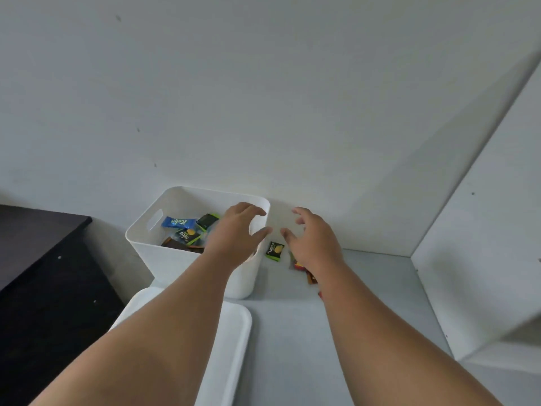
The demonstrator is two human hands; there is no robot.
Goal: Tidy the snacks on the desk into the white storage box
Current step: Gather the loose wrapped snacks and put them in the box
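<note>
The white storage box (152, 244) stands on the grey desk against the wall. Inside it lie a blue packet (178, 221), a black-and-green packet (207, 220) and another black-and-green packet (187, 236) over a dark brown one. My left hand (234, 232) hovers over the box's right rim, fingers loosely spread and holding nothing. My right hand (313, 238) hangs to the right of the box, fingers spread, also empty. A black-and-green snack packet (274, 251) lies on the desk between the hands. Red and brown packets (304, 271) lie partly hidden under my right wrist.
A white lid (234, 332) lies flat in front of the box. A dark cabinet (44, 259) stands to the left of the desk. A white side panel (483, 230) closes the desk on the right, and the wall runs behind.
</note>
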